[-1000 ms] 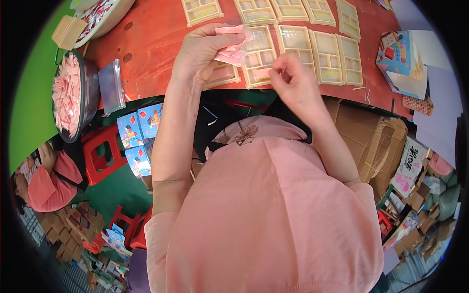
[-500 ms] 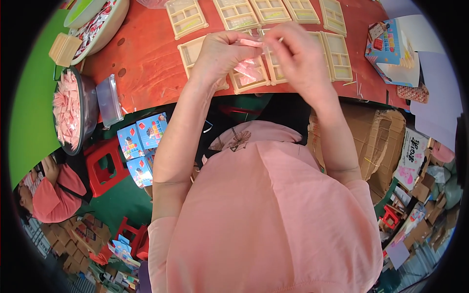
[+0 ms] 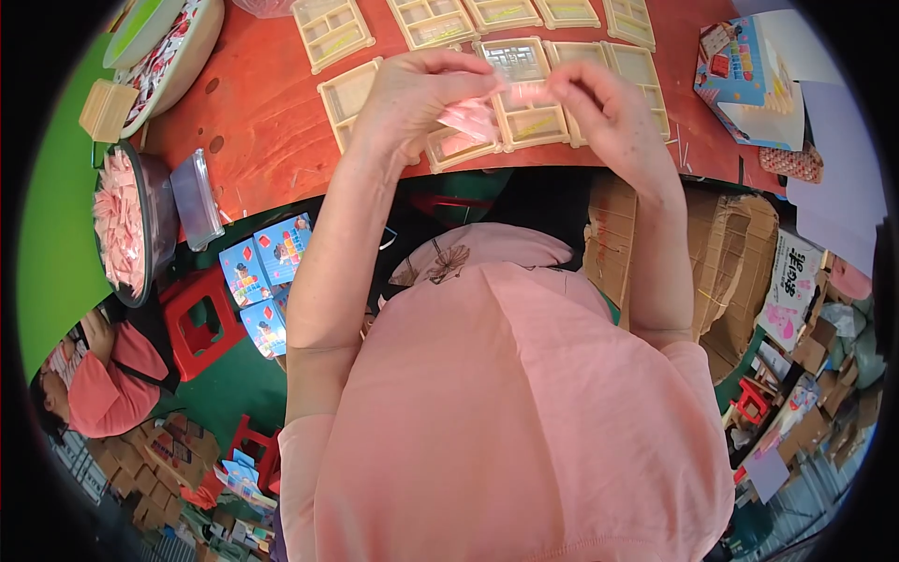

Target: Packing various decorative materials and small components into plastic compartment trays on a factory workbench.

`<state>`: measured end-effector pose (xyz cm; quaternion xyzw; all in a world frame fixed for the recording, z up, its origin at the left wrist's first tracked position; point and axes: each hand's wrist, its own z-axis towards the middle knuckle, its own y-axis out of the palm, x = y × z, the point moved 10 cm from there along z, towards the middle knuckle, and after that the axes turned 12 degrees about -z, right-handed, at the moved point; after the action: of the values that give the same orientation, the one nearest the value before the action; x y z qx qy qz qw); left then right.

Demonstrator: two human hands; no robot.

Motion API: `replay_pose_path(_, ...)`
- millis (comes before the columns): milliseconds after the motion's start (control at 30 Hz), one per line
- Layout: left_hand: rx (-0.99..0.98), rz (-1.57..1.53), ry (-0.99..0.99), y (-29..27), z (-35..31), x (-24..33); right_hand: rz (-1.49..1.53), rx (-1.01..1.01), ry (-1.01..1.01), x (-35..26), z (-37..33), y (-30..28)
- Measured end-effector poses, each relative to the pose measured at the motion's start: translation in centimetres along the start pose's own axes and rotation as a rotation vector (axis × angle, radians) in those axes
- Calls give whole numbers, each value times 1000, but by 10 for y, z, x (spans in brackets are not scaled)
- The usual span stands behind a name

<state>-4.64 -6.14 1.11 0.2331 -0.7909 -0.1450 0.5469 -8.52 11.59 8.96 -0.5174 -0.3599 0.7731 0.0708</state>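
My left hand is closed on several small pink strips, which hang below its fingers over a tray. Between my hands stretches one short pink strip, its left end near my left fingertips. My right hand pinches its right end with thumb and fingers. Under them lie cream compartment trays in two rows; the nearer row is partly covered by my hands. Some trays hold thin yellow-green pieces. What the pink strips are made of is too small to tell.
A dark-rimmed tub of pink strips stands at the left, beside a clear plastic case. Behind it is a large pale basin with red-and-white packets. A blue printed box stands at the right. Below the red table is an open carton.
My right hand has drawn away from my left, to the right and slightly down, and the pink strip now spans the gap. The view has shifted a little, moving the trays leftward.
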Motion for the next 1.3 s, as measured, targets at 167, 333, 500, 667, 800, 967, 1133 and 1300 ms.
replay_pose_path(167, 59, -123, -6, -8, 2, 1, -372, -262, -107, 20, -22, 36)
replay_pose_path(333, 52, -209, -14, -3, 9, -12, -441, -100, -49, 2, -17, 24)
replay_pose_path(500, 129, -233, -39, 3, 14, -18, -233, -108, -188, -40, -15, 30)
replay_pose_path(667, 96, -278, -45, 2, 25, -25, -165, 72, -297, -36, -14, -2)
replay_pose_path(800, 122, -229, -60, 7, 15, -17, -108, -36, 116, 39, -23, -36)
replay_pose_path(967, 119, -158, -48, 8, 20, -22, -98, -243, 243, 86, -41, -25)
replay_pose_path(1133, 90, -176, -13, 18, 25, -23, -559, -96, 115, 67, -38, -35)
replay_pose_path(1300, -45, -241, -110, 49, 27, -33, -121, 44, 163, 41, -25, -40)
